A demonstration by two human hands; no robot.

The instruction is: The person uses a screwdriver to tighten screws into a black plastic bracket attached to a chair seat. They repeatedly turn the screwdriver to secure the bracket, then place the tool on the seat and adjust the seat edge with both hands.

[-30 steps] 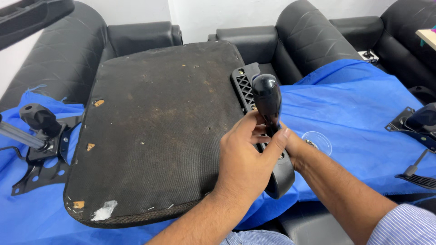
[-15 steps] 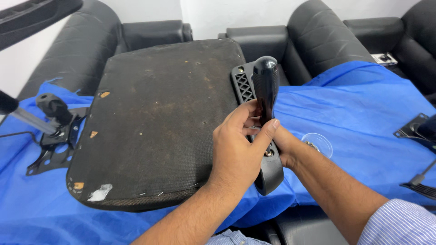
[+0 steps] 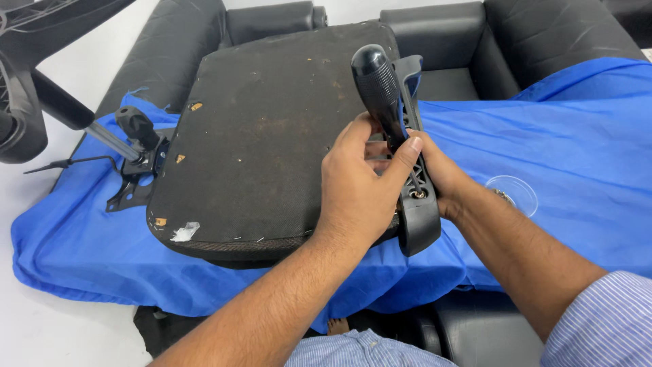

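Head view: you look down on an upturned chair seat lying on a blue cloth spread over black sofas.
Left fingers: your left hand (image 3: 356,187) is clenched around the lower part of the screwdriver (image 3: 382,92), thumb across the black handle, fingers (image 3: 360,132) curled behind it.
Right fingers: your right hand (image 3: 441,177) wraps the black plastic armrest bracket (image 3: 418,217) from the far side; its fingers are mostly hidden, so grasping is my reading, not certain.
Screwdriver: upright and tilted slightly left, its metal shaft (image 3: 413,182) running down to a screw hole in the bracket.
Bracket: it stands along the right edge of the seat underside (image 3: 265,136), touching it.
Progress: the tip sits at the lower hole, so you look to be mid-way through working a screw there; whether it is tight or loose cannot be told, and the bracket's upper part is hidden behind the handle.
Outward: a clear plastic cup (image 3: 513,194) with small parts lies on the cloth (image 3: 557,136) to your right; a chair mechanism with lever (image 3: 139,160) lies at the seat's left edge.
Change: against the frame half a second back, both hands grip the same way and the tool stays on the same spot; your head has shifted, so the seat and bracket fill more of the view.
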